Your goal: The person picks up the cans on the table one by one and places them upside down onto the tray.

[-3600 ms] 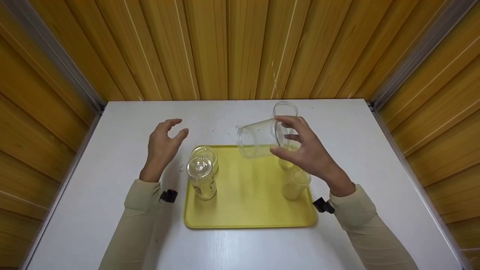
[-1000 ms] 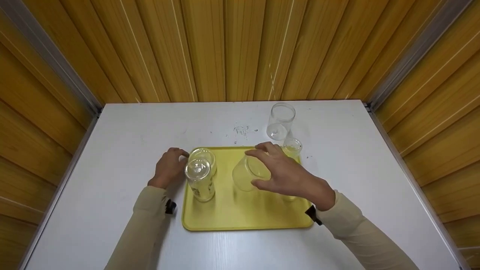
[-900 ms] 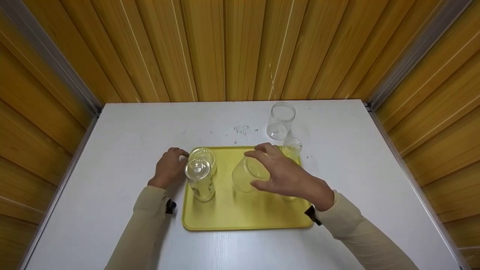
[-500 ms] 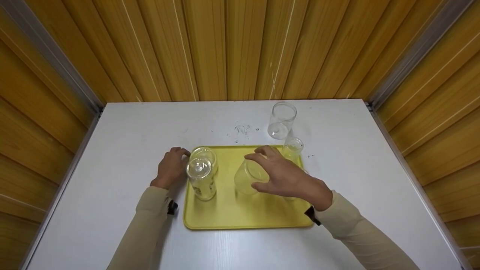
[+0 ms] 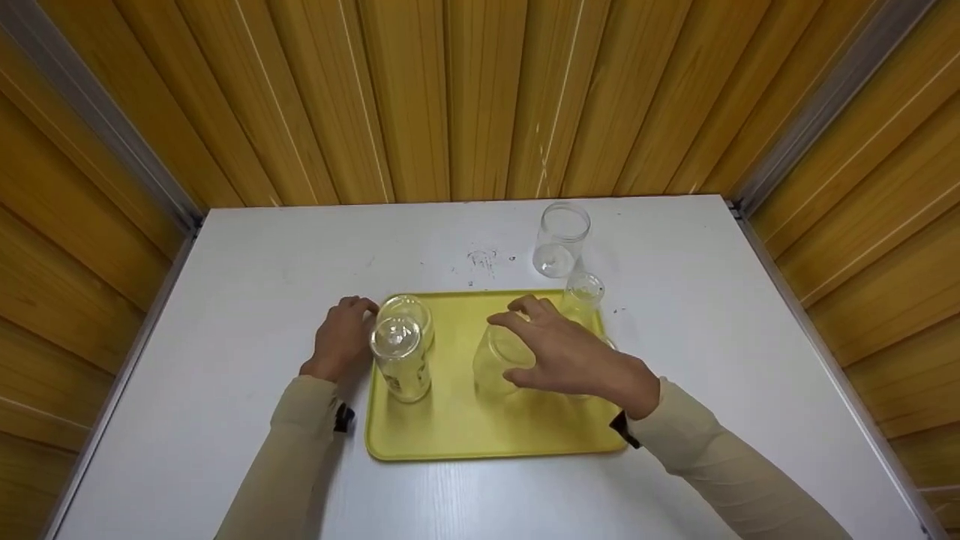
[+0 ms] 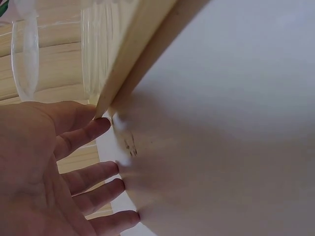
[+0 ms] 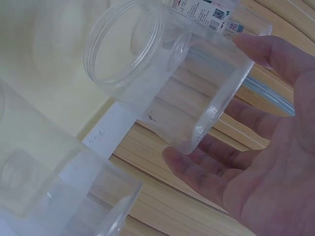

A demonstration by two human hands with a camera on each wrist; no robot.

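Near the middle of the yellow tray [image 5: 465, 427], my right hand [image 5: 570, 356] grips a clear plastic jar [image 5: 491, 367] by its base. The jar's threaded mouth faces down to the tray; whether it touches I cannot tell. Thumb and fingers lie on opposite sides of the jar [image 7: 197, 93] in the right wrist view. At the tray's left edge, my left hand [image 5: 341, 337] pinches the rim between thumb and index finger, while the other fingertips touch the table [image 6: 221, 147]. Beside it on the tray stand a taller clear jar [image 5: 405, 371], base up, and another clear jar [image 5: 420, 311] behind it.
A small clear jar [image 5: 583, 292] stands at the tray's back right corner. Another, at the right side, is mostly hidden behind my right hand. Beyond the tray stands an open clear jar [image 5: 561, 240]. Small dark marks [image 5: 482, 260] dot the white table. Wood-look panels [image 5: 480, 97] enclose it.
From held sideways above the tray, the jar in my right hand has come down and turned mouth down, lately straightening. My left hand has moved from the air to the tray's left rim.
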